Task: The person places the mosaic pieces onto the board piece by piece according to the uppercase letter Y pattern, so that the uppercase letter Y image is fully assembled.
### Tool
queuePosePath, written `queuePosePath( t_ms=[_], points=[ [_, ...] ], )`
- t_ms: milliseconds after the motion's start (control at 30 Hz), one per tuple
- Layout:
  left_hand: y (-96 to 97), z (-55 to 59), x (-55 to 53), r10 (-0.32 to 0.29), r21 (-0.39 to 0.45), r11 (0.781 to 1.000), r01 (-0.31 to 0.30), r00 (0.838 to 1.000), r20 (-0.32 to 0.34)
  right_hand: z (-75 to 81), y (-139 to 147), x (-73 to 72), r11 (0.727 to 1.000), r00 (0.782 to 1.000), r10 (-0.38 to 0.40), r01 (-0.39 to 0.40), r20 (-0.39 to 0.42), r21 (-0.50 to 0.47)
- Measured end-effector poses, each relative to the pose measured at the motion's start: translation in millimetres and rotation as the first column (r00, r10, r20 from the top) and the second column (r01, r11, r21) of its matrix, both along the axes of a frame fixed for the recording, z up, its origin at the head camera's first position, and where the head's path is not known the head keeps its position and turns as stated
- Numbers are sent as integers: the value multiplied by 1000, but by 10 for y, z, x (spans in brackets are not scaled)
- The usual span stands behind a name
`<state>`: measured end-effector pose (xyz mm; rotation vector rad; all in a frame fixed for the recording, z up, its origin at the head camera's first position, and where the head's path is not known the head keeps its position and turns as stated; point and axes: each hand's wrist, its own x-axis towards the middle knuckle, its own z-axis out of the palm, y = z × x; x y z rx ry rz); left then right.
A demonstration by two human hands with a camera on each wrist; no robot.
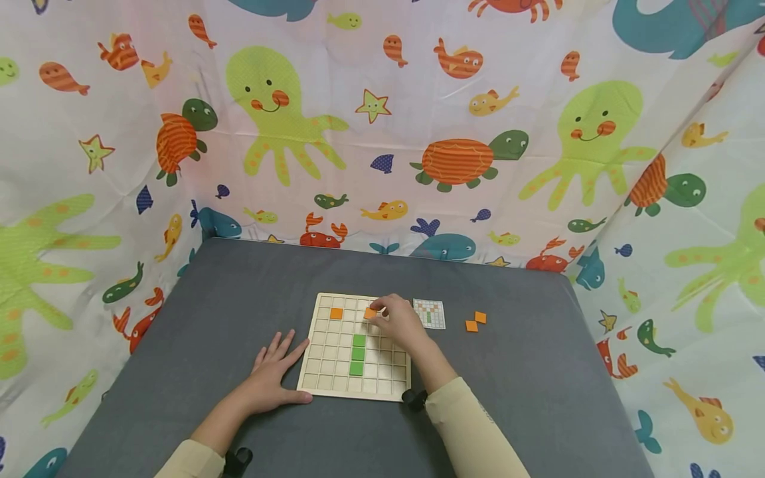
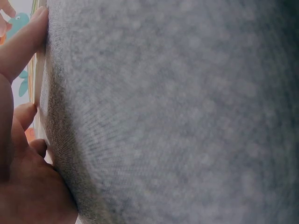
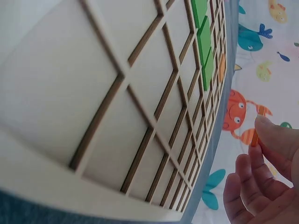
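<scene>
A light wooden grid board lies on the grey table. Three green square tiles sit in a column near its middle, and one orange tile lies in a cell toward the upper left. My right hand pinches another orange tile between thumb and fingertips, over the board's upper part. My left hand rests at the board's left edge with its fingers spread, thumb near the lower left corner. In the left wrist view, fingertips touch the board's side.
To the right of the board lies a small card printed with a coloured grid pattern, partly beside the right hand. Two loose orange tiles lie farther right. A curtain with sea animals surrounds the table's back and sides.
</scene>
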<state>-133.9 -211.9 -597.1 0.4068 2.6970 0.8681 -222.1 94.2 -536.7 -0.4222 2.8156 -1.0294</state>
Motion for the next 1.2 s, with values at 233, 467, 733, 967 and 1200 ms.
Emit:
queuePosePath(
  t_ms=[233,467,733,967,1200],
  points=[
    [2,3,-3,2,-4,1000,-2,1000,3,-14,-129,-53,1000,999,23,-23,28,8],
    [-3,-15,-14,0,-13,1000,0,1000,7,-56,-260,-87,999,995,54,-54,80,7],
    [-9,-29,-21,-3,-21,1000,3,1000,13,-113,-392,-121,997,991,77,-78,108,8],
    [-6,-25,-23,-3,-19,1000,4,1000,11,-157,-484,-131,996,988,66,-74,139,49],
    [-4,-25,-14,1,-15,1000,-1,1000,12,-153,-542,-132,990,989,53,-70,135,120]
  ],
)
